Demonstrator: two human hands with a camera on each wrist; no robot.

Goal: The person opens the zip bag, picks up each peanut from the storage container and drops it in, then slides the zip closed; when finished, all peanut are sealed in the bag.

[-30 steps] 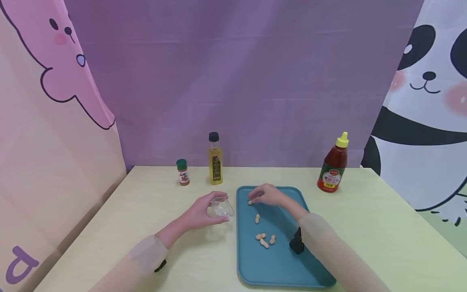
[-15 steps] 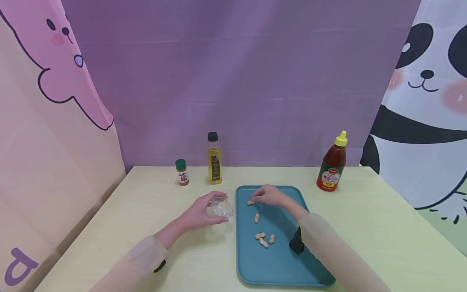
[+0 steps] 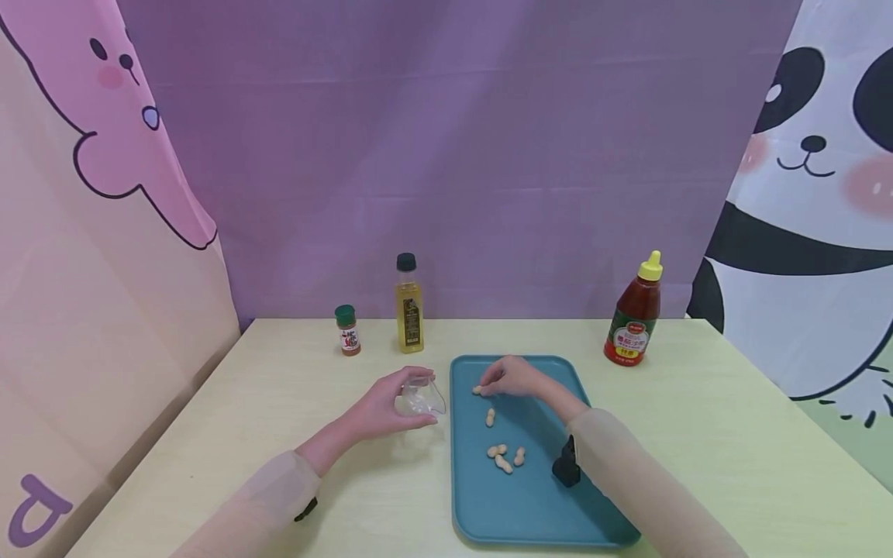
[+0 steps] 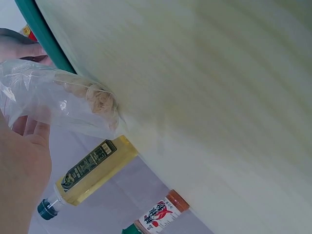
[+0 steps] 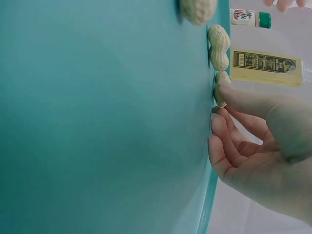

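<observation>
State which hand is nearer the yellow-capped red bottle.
Right. The right hand is over the tray, left of the red bottle and nearer the camera; the left hand is farther left, beyond the tray's left edge.

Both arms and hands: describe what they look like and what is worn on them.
The left sleeve and right sleeve are long, plain and pale beige. The left hand and right hand are gloveless. A black device shows by the right cuff, a smaller black piece by the left.
</observation>
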